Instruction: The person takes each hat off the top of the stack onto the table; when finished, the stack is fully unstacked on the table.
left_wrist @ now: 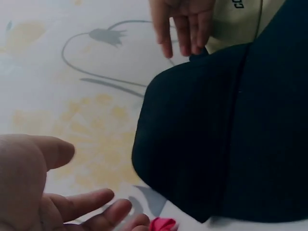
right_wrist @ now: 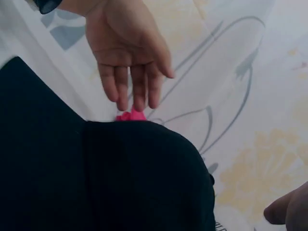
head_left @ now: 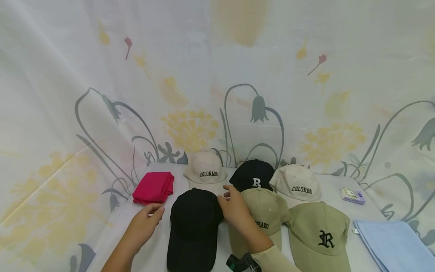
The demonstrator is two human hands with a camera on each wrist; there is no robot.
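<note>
A plain black cap [head_left: 195,226] lies in the front row, its brim toward me. Left of it is my left hand [head_left: 146,223], held apart from the cap with thumb and fingers spread around nothing. In the right wrist view that left hand [right_wrist: 130,53] shows relaxed fingers pointing at the cap's side. My right hand [head_left: 236,207] is at the cap's upper right edge, over a khaki cap [head_left: 259,202] with dark lettering. The left wrist view shows the right hand's straight fingertips [left_wrist: 185,50] right by the black cap's edge. Neither hand grips anything.
Behind stand a cream COLORADO cap [head_left: 205,166], a black R cap [head_left: 251,173] and another cream cap [head_left: 299,181]. An olive R cap [head_left: 316,226] lies right. Folded pink cloth [head_left: 154,187] is at left; a small purple pack [head_left: 352,196] and blue cloth [head_left: 394,241] are at right.
</note>
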